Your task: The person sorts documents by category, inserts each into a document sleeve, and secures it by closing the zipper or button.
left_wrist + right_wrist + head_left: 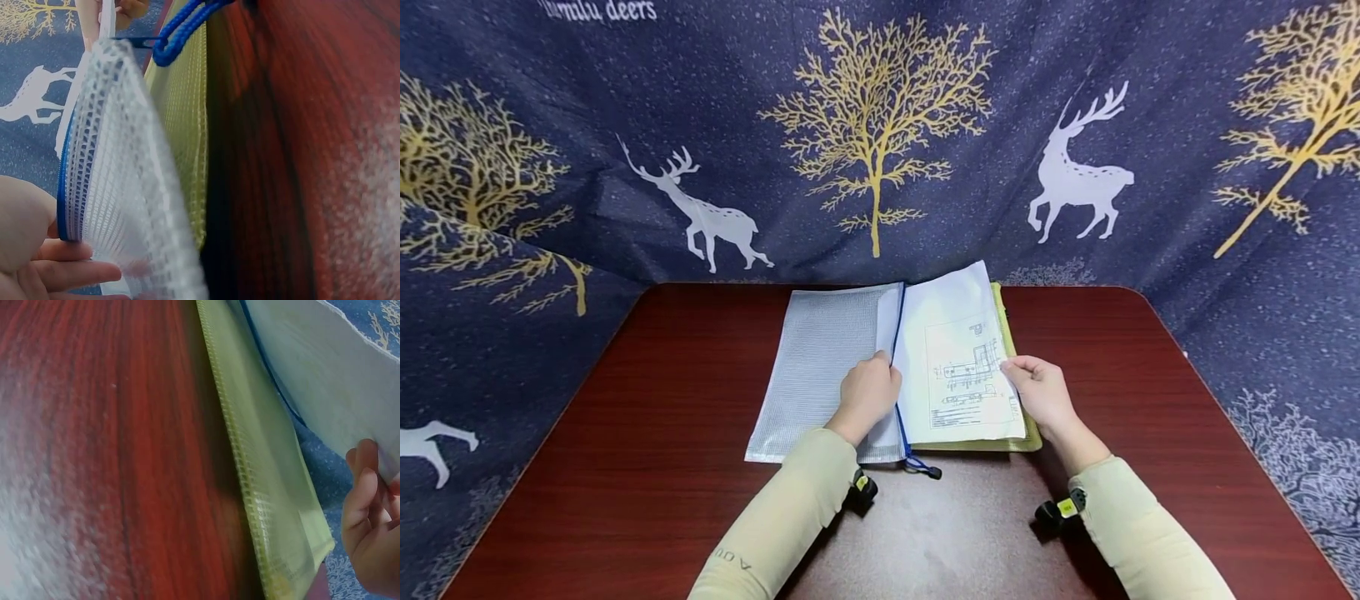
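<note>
A clear mesh zipper pouch [820, 358] with a blue zipper edge lies at the middle of the table. My left hand [870, 390] pinches its zipper edge; in the left wrist view the thumb and fingers sit either side of that blue edge. Sheets of paper [951, 308] with a printed technical drawing stick out of the pouch to the right. Their right edge is pinched between thumb and fingers of my right hand [1036, 387]. Beneath the papers lies a yellow mesh pouch [1030, 433], mostly covered.
The dark red wooden table [647, 400] reaches back to a blue cloth [700, 83] printed with deer and trees. A blue cord zipper pull [921, 465] with a black end hangs at the clear pouch's near corner.
</note>
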Tool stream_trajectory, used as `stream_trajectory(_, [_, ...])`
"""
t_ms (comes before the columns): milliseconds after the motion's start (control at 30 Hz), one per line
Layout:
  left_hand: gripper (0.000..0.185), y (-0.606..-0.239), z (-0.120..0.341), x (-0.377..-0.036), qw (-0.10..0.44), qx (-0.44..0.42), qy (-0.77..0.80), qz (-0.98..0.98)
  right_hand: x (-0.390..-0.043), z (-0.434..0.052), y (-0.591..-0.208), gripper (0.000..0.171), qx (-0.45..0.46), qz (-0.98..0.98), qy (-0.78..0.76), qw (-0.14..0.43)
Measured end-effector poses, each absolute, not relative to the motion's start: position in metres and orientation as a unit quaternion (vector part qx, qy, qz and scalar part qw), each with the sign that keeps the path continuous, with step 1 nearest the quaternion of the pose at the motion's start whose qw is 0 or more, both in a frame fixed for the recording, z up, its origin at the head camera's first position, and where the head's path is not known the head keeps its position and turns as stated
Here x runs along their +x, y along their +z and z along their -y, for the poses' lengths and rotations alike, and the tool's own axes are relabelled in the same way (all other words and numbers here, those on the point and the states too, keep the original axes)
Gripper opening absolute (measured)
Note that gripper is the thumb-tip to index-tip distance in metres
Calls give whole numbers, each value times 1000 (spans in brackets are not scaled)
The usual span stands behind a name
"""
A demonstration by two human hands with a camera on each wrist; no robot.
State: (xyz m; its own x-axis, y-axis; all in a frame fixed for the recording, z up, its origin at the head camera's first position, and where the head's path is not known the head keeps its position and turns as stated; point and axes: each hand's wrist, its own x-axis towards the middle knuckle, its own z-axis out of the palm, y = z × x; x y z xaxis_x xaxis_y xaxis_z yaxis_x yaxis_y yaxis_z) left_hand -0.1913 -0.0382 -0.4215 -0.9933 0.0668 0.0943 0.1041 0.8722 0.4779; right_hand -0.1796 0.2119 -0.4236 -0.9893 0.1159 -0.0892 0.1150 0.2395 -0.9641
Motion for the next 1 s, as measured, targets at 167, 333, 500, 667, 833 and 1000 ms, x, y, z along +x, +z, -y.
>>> stream_trajectory(167, [21, -420, 37, -191, 31, -38, -246, 968, -180, -208, -428, 31, -81, 784, 615, 0])
stream_trajectory(333, [20, -420, 37, -190, 45, -41, -242, 968, -181, -207, -429, 31, -82, 787, 612, -2])
stream_trajectory(500, [20, -420, 38, -189, 52, -42, -245, 967, -187, -210, -428, 34, -82, 795, 600, -38])
stream_trajectory(667, [20, -420, 38, -188, 51, -40, -251, 966, -200, -215, -425, 40, -86, 798, 590, -88])
stream_trajectory(833, [20, -420, 37, -187, 50, -40, -254, 965, -210, -220, -421, 42, -88, 807, 577, -94])
stream_trajectory(1000, [19, -419, 37, -187, 51, -38, -257, 964, -214, -219, -418, 39, -86, 822, 558, -72])
